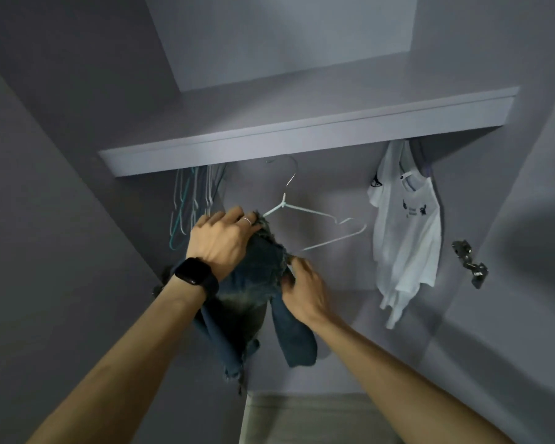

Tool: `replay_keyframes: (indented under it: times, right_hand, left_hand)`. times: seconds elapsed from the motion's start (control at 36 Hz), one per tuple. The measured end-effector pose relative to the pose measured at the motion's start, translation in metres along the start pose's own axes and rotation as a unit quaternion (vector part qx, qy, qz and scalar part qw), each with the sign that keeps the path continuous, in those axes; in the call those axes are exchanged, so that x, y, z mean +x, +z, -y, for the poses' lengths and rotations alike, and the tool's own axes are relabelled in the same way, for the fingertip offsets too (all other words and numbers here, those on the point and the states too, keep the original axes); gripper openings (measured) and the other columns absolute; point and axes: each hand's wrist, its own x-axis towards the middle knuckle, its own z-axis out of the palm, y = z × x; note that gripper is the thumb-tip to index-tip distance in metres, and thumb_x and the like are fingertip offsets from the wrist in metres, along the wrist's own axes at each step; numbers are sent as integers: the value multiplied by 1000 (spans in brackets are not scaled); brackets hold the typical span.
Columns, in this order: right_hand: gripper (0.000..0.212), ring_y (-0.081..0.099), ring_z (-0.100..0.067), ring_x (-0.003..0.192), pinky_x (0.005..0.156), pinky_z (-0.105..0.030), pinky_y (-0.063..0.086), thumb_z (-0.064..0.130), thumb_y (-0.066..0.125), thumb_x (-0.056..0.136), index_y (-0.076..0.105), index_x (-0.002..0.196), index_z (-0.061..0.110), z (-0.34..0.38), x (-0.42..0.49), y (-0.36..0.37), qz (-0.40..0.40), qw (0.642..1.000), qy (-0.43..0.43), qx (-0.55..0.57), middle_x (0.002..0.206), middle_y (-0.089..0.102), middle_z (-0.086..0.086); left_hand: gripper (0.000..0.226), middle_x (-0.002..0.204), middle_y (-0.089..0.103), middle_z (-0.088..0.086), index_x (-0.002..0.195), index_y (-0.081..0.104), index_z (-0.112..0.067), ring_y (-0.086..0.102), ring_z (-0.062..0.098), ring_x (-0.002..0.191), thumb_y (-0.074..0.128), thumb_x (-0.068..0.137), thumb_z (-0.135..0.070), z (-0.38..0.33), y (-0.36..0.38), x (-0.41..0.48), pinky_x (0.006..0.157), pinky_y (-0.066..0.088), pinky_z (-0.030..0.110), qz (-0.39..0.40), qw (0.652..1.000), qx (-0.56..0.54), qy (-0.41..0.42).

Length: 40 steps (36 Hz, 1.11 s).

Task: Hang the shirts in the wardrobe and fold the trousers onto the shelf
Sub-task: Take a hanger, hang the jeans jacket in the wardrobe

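dark denim [260, 283] is held at a white hanger [318, 216] under the wardrobe shelf [302, 133].
the left hand [221, 238], worn with a black watch [194, 274], is curled over the top of the denim, where the hanger's left arm is covered. the right hand [305, 293], blurred, is closed on the frayed right edge. the denim's legs are left hanging below the hands. whether the hanger's hook is caught on anything cannot be told. a white shirt [407, 238] is hung at the right, bare hangers [189, 203] at the left.
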Motion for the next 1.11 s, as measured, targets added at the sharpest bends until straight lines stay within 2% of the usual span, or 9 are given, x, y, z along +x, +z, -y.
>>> replay_keyframes:
  times: [0.17,0.28,0.42,0.58,0.69,0.81,0.92,1.03,1.11]
  right_hand:
    - [21,64,-37,98,77,-43,54,21,56,92,59,112,16,41,22,16,-19,999,-27,-23,111,66,-8]
    - [23,63,-39,102,82,-44,50,21,50,97,55,118,10,41,33,11,-7,990,-75,-122,117,64,-13]
    - [17,66,-35,89,78,-45,56,16,49,94,49,110,13,39,43,7,37,999,0,2,98,67,-13]
    - [40,64,-35,91,76,-46,55,41,56,95,46,125,16,31,33,-17,78,983,-122,-109,109,66,-11]
    - [49,61,-45,106,87,-49,53,23,56,97,42,142,9,17,43,-40,82,944,-174,-267,131,54,-16]
    - [52,57,-48,111,91,-50,50,23,58,96,36,141,12,1,40,-61,82,945,-122,-294,136,45,-16]
    - [44,58,-38,118,94,-41,51,28,67,89,52,129,16,-6,39,-85,104,959,-49,-259,136,55,-10]
    - [10,66,-32,100,80,-34,53,27,65,81,69,86,20,-19,38,-106,92,955,22,-280,101,72,-6]
    - [6,66,-32,96,78,-32,52,28,64,82,66,83,22,-28,38,-128,79,951,62,-291,96,72,-6]
  left_hand:
    - [15,83,59,5,99,68,-14,65,36,69,64,97,-27,17,-13,-20,64,49,42,-23,996,-18,-84]
    - [19,87,60,6,99,67,-14,67,37,75,58,100,-31,38,-13,-36,71,47,42,13,993,-2,-120]
    - [30,100,63,7,111,67,-13,65,40,82,50,104,-37,42,-12,-46,78,45,42,47,983,-36,-172]
    - [36,113,63,7,122,63,-16,62,41,93,42,106,-40,57,-14,-48,86,42,42,101,972,-18,-210]
    - [36,112,63,10,122,63,-14,62,44,92,43,105,-39,60,-7,-52,82,45,44,92,972,-34,-212]
    - [33,101,63,10,111,65,-12,65,40,86,46,104,-39,59,4,-51,82,45,45,71,981,-30,-176]
    - [29,87,60,12,100,66,-9,64,40,72,53,101,-34,62,12,-49,75,46,46,51,989,-20,-137]
    - [36,77,58,10,92,67,-10,64,36,63,45,101,-36,62,23,-57,66,48,41,14,996,14,-84]
    - [30,79,59,9,94,66,-10,65,36,66,48,101,-34,69,27,-61,67,48,43,3,998,18,-66]
